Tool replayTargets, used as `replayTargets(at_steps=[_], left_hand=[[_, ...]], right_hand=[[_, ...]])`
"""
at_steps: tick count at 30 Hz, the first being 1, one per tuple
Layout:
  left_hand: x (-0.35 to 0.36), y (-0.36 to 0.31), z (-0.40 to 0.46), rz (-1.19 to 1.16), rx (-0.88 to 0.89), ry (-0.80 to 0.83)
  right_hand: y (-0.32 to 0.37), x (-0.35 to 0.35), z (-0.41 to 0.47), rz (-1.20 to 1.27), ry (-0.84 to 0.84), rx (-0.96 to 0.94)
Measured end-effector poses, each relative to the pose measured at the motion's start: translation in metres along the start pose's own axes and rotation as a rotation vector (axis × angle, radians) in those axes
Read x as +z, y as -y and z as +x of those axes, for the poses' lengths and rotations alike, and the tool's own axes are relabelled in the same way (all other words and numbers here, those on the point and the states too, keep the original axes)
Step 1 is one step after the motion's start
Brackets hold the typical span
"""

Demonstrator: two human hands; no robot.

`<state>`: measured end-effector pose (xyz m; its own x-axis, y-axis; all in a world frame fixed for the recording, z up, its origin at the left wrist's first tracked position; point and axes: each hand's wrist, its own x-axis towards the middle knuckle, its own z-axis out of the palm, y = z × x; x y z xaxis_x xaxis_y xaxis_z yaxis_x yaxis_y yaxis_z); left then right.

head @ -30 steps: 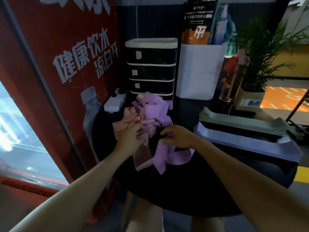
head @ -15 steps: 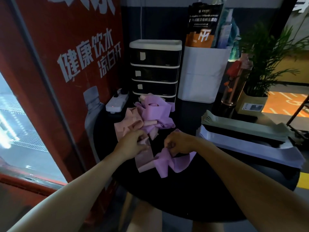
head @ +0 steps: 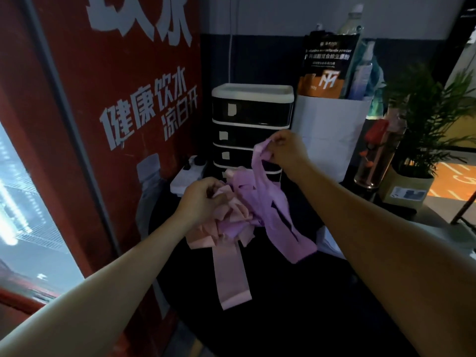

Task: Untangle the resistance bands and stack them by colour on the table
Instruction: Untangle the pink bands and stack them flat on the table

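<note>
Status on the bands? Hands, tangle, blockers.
Right hand pinches purple band, lifted. Left hand grips pink band in the tangle. Bands knotted together, nothing stacked. Pink tail trails across table.

— What stands around the black drawer unit (head: 252,130)?

— Left of it a red panel (head: 108,104) with white Chinese lettering, and farther left a bright glass window (head: 23,215). Behind it, a dark wall (head: 255,57) under a pale strip.

— And right of it?

— A white bin (head: 331,140), then a potted plant (head: 422,130). The room is dim.
</note>
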<state>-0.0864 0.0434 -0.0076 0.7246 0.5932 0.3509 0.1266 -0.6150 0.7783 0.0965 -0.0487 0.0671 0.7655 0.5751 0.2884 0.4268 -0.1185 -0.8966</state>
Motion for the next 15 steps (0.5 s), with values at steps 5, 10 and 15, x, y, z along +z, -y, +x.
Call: replayTargets(at_steps=[5,10,15], left_hand=[[-0.004,0.006,0.010,-0.001,0.020,-0.002],[-0.002,0.010,0.011,-0.029,-0.031,0.024],[0.002,0.000,0.010,-0.050,-0.014,0.037]], right_hand=[[0.000,0.018,0.017,0.080,-0.043,-0.088],[-0.027,0.029,0.004,-0.222,0.308,-0.055],[-0.025,0.023,-0.018,-0.119,0.350,-0.083]])
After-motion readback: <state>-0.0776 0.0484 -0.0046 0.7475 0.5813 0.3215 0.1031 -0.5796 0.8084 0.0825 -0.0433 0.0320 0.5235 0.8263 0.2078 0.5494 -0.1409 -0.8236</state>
